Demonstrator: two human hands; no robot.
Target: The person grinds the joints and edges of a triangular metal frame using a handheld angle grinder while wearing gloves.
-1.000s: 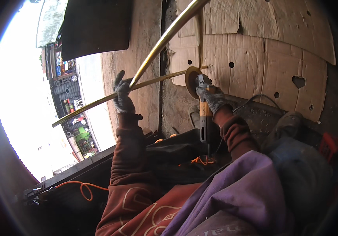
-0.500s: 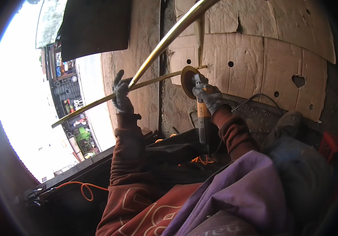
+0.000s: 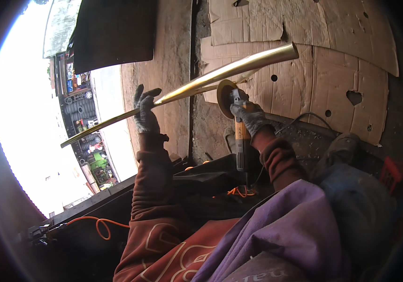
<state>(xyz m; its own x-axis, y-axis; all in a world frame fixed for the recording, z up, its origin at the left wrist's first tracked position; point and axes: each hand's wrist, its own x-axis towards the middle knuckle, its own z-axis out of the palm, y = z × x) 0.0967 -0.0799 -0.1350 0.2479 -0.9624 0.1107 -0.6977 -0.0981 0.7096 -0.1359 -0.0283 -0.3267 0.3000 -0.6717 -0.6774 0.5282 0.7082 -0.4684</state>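
Note:
My right hand (image 3: pixel 252 116), in a grey glove, wraps around the yellow-and-grey body of an angle grinder (image 3: pixel 241 136). The grinder's round tan disc (image 3: pixel 223 99) stands on edge just below the tubes; whether it touches them I cannot tell. My gloved left hand (image 3: pixel 146 120) holds a brass-coloured metal tube (image 3: pixel 100 126) against the palm, with a couple of fingers stretched out past it. A thicker shiny tube section (image 3: pixel 239 68) reaches right from this hand, its end over the cardboard. How the sections join is hidden at the hand.
Flattened cardboard (image 3: pixel 300 103) with holes covers the ground at the right. A dark cable (image 3: pixel 307 114) curves across the ground near the grinder. An orange cord (image 3: pixel 100 225) lies at the lower left. A dark panel (image 3: pixel 114 33) stands at the upper left, and a red crate (image 3: pixel 391 174) sits at right.
The thicker tube section has swung down clockwise, from steeply upward to a shallow slant, and its far end now shows. My left fingers have spread a little. The grinder has barely moved.

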